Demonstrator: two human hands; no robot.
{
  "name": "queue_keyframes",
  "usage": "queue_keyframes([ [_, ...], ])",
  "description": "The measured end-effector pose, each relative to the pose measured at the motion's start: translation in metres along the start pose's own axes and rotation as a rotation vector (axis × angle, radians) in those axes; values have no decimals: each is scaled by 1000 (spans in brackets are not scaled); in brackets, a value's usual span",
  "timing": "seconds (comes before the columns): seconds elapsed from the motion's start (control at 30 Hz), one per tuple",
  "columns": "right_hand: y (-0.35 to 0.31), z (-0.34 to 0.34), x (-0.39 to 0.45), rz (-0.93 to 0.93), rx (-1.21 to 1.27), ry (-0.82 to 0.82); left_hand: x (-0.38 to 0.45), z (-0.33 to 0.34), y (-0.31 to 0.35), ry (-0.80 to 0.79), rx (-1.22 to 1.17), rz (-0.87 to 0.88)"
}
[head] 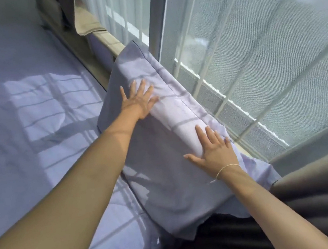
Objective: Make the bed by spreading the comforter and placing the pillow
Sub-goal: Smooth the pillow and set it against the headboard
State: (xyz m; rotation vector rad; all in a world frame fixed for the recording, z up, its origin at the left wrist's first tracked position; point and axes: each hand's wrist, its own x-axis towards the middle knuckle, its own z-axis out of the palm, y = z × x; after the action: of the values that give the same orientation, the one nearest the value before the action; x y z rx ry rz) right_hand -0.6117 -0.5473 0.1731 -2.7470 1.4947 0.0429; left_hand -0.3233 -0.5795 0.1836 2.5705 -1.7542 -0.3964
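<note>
Pressing flat on the pillow (168,145): left hand (139,102) and right hand (215,151), fingers spread wide, holding nothing. Pillow leans at the bed (21,123) edge against the window (253,48). Risk: 1 uneven push likely slides it off the near corner.

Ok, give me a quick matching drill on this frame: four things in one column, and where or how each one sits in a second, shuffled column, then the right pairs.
Things:
1. left hand
2. right hand
3. pillow
4. dark curtain

Places or states:
A. lilac, leaning against the bed's window-side rail
B. bunched in folds at the lower right, below the window
C. flat on the pillow's far end, fingers spread
D. flat on the pillow's near part, thin band at the wrist

Pairs: 1-C, 2-D, 3-A, 4-B
</note>
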Motion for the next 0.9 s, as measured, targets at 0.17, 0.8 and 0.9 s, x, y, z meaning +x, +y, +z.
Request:
queue_keyframes([
  [0.17,-9,14,2,31,13,-35,8,11,-2,32,-48,-1],
  [0.8,-14,2,-18,57,30,-74,-72,32,29,235,-139,80],
  [0.9,-18,-8,-31,69,32,-37,-93,31,36,187,-144,132],
])
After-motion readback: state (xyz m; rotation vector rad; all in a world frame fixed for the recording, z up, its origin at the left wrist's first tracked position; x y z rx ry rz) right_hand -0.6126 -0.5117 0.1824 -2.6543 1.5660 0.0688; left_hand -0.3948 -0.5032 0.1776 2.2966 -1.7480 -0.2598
